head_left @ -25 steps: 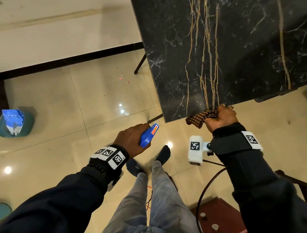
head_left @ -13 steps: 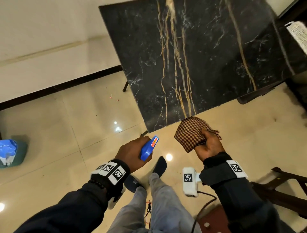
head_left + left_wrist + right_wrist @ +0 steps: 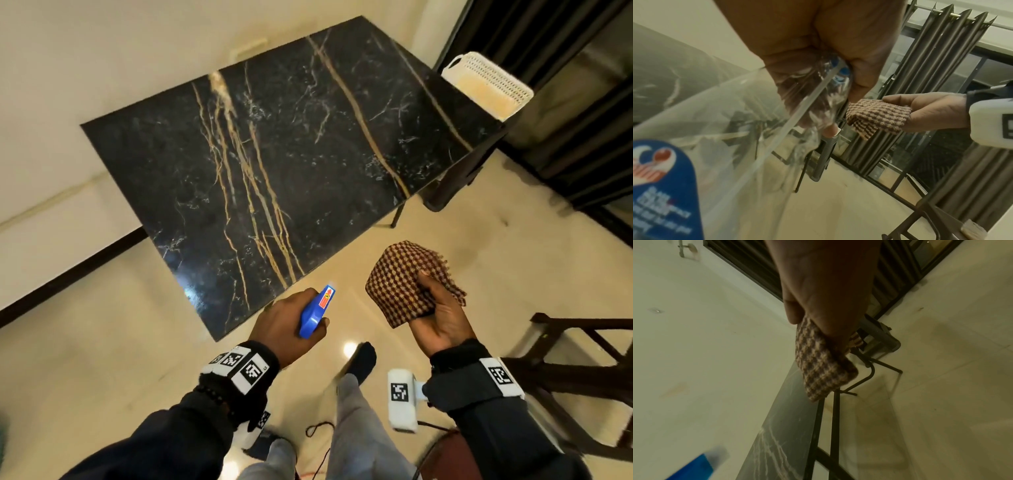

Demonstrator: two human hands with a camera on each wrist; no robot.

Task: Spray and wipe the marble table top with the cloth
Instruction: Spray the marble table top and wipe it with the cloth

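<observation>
The black marble table top (image 3: 274,164) lies bare across nearly its whole face, open to a hand from the near edge. A white basket (image 3: 486,85) sits at its far right corner. A dark wooden chair (image 3: 582,346) stands on the floor at right.

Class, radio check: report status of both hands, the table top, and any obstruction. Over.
Left hand grips spray bottle; right hand holds checked cloth, clear of marble table top. White basket sits at far corner. Over.
</observation>
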